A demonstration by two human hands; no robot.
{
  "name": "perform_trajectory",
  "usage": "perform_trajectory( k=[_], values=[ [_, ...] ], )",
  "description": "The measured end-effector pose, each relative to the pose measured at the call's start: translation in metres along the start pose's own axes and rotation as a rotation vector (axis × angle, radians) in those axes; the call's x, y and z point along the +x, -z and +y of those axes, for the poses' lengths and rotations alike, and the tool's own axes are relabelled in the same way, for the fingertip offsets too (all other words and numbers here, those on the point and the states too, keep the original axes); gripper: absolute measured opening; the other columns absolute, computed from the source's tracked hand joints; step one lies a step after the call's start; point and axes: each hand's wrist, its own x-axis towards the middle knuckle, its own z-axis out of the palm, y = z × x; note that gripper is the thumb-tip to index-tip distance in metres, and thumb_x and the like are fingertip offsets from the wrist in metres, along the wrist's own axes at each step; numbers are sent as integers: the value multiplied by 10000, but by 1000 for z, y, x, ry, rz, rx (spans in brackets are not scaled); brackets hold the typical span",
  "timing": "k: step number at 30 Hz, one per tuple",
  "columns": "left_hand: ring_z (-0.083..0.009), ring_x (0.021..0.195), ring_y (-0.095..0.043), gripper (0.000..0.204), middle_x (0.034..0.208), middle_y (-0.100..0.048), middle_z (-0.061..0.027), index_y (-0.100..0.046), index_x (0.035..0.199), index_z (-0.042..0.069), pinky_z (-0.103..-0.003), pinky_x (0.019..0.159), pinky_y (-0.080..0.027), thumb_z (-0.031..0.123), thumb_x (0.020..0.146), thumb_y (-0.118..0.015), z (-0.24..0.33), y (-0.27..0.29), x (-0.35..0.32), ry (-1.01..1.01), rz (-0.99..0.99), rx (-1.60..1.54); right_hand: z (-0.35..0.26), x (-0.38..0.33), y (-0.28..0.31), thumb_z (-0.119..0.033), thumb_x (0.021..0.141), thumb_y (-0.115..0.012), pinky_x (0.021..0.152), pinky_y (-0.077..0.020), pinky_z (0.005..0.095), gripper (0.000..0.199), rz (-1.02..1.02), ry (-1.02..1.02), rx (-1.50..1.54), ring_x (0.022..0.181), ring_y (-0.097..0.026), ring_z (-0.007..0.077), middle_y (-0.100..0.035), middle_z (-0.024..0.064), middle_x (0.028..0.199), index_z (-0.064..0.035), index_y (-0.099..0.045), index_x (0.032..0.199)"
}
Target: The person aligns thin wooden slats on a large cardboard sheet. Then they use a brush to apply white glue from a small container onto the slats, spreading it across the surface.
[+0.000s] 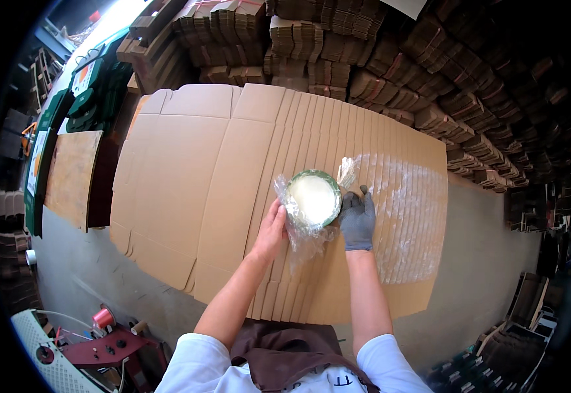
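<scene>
A round green-rimmed bowl (312, 198) with a white filling sits in a crumpled clear plastic bag (302, 243) on fanned-out flat cardboard sheets (194, 170). My bare left hand (272, 229) rests against the bowl's left side, fingers on the plastic. On the bowl's right side lies my right hand (358, 219), in a grey glove, its fingers spread and touching the rim. Glossy wet streaks (403, 209) cover the sheet edges to the right of the bowl.
Stacks of folded brown cardboard (338, 59) fill the back and right. Green boxes (86, 98) and a wooden board (71, 175) lie at the left. A machine with a red spool (103, 318) stands at the lower left on the grey floor (482, 262).
</scene>
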Motion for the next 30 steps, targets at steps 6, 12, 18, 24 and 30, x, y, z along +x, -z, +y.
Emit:
perform_trajectory(
  k=[6, 12, 18, 24, 30],
  values=[
    [-118, 1080, -534, 481, 1258, -529, -14, -325, 1497, 138, -310, 844, -509, 283, 1055, -449, 3, 0, 3, -40, -19, -13, 1, 0, 0, -244, 1025, -498, 828, -550, 385, 261, -21, 14, -90, 871, -667, 269, -687, 177, 911, -72, -580, 1204],
    [-142, 1105, -532, 489, 1284, -520, -29, -292, 1501, 114, -332, 866, -507, 258, 1058, -440, 14, 5, -1, -65, 24, -11, 10, 6, -10, -236, 1028, -490, 827, -553, 413, 266, -9, -16, -40, 886, -670, 288, -690, 187, 920, -65, -576, 1213],
    [-163, 1175, -532, 492, 1356, -497, -51, -299, 1487, 111, -354, 895, -506, 308, 1056, -434, 44, 45, 10, -121, 79, 18, 55, 35, -42, -209, 1019, -507, 833, -572, 425, 240, -45, -124, 39, 921, -689, 296, -702, 201, 954, -60, -586, 1190],
    [-152, 1192, -522, 496, 1338, -516, -43, -324, 1480, 120, -335, 883, -509, 345, 1053, -437, 68, 72, 33, -152, 100, 44, 91, 65, -61, -193, 996, -549, 805, -586, 404, 223, -51, -142, -5, 889, -692, 281, -701, 174, 937, -55, -608, 1162],
    [-138, 1170, -537, 461, 1337, -516, -28, -352, 1471, 144, -332, 918, -494, 349, 1062, -412, 63, 79, 33, -149, 107, 15, 70, 43, -116, -157, 966, -595, 889, -520, 353, 206, -181, 78, -670, 914, -642, 245, -688, 119, 997, -29, -626, 1124]
  ],
)
